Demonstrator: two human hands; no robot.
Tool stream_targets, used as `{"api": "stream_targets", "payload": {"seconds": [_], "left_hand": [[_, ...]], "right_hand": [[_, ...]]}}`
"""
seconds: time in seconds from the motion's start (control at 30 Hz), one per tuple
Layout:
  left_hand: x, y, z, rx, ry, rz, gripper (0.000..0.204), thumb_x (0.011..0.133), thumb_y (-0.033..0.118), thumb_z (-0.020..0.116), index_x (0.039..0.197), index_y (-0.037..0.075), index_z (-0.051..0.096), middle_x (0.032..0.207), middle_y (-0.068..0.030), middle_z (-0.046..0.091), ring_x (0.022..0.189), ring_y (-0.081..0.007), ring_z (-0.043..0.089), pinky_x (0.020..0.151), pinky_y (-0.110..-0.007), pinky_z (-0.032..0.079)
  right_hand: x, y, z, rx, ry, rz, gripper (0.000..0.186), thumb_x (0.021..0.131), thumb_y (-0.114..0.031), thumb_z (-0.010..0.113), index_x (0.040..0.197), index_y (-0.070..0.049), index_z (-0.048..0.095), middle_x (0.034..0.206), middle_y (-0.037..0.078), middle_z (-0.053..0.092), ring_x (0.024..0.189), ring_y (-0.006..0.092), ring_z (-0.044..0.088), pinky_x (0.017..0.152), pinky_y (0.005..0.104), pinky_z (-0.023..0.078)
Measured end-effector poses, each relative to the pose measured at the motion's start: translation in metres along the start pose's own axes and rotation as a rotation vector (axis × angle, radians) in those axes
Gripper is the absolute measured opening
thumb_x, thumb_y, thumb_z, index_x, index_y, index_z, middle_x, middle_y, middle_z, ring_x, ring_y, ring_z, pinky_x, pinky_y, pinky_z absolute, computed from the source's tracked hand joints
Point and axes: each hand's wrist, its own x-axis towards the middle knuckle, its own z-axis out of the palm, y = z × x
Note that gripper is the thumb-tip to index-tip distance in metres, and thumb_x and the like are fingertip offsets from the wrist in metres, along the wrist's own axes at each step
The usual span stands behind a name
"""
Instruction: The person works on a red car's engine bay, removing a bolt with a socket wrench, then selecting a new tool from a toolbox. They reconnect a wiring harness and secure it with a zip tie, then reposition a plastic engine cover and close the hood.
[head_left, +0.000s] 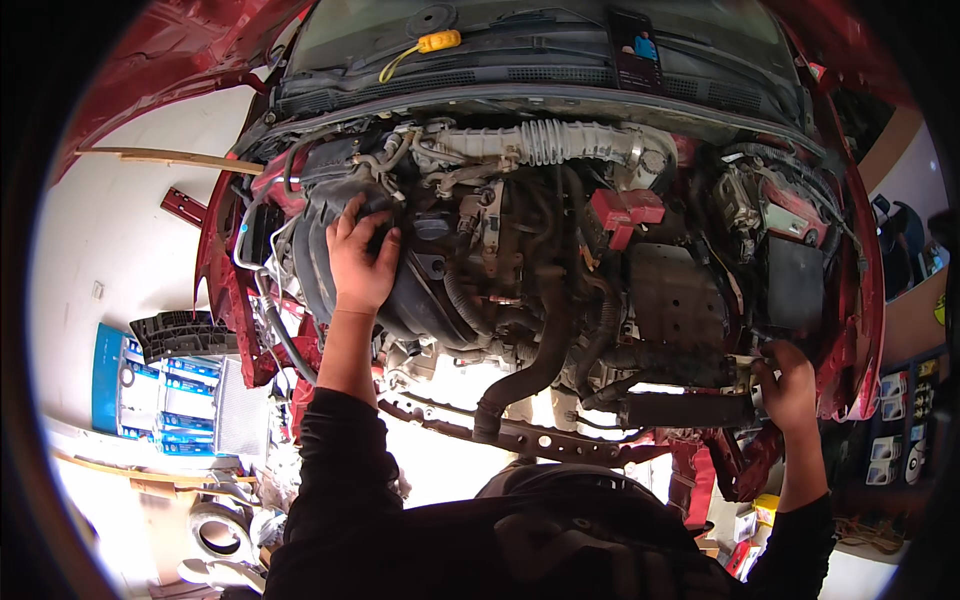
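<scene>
Two hands — left hand (pixel 360 262) on engine cover (pixel 420 290); right hand (pixel 788 385) at bracket (pixel 745 372).

Long black sleeves, bare hands

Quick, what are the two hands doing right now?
Left hand: open, fingers spread flat on the black engine cover.
Right hand: fingers curled on a small part at the black box; a firm hold cannot be told.
</scene>
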Motion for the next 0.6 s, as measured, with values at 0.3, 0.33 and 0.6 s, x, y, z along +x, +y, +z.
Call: {"api": "stream_targets", "payload": {"seconds": [0.3,0.33,0.6], "left_hand": [[-0.013,-0.016,0.012,-0.014,0.05,-0.019,0.026,0.093,0.023,0.079,0.118,0.014,0.08,0.155,-0.0151,0.066,0.13,-0.044,0.06,0.118,-0.051,0.046],[-0.014,-0.016,0.011,-0.027,0.051,-0.032,0.026,0.092,0.023,0.08,0.117,0.014,0.081,0.155,-0.0142,0.066,0.13,-0.0436,0.06,0.117,-0.051,0.047],[-0.017,-0.017,0.011,-0.07,0.034,-0.097,0.027,0.092,0.025,0.081,0.117,0.015,0.081,0.159,-0.0093,0.064,0.131,-0.0416,0.059,0.116,-0.052,0.047]], "right_hand": [[-0.003,-0.01,0.0,0.052,0.073,0.013,0.018,0.098,-0.014,0.078,0.102,0.001,0.068,0.09,0.022,0.071,0.08,0.0422,0.07,0.072,0.0471,0.054],[-0.004,-0.009,0.001,0.031,0.073,0.011,0.018,0.1,-0.015,0.077,0.101,0.001,0.068,0.089,0.023,0.07,0.079,0.0439,0.069,0.072,0.0483,0.053],[-0.007,0.001,0.006,-0.044,0.055,-0.006,0.033,0.109,-0.03,0.069,0.099,0.001,0.061,0.085,0.028,0.064,0.083,0.0557,0.062,0.07,0.0574,0.048]]}}
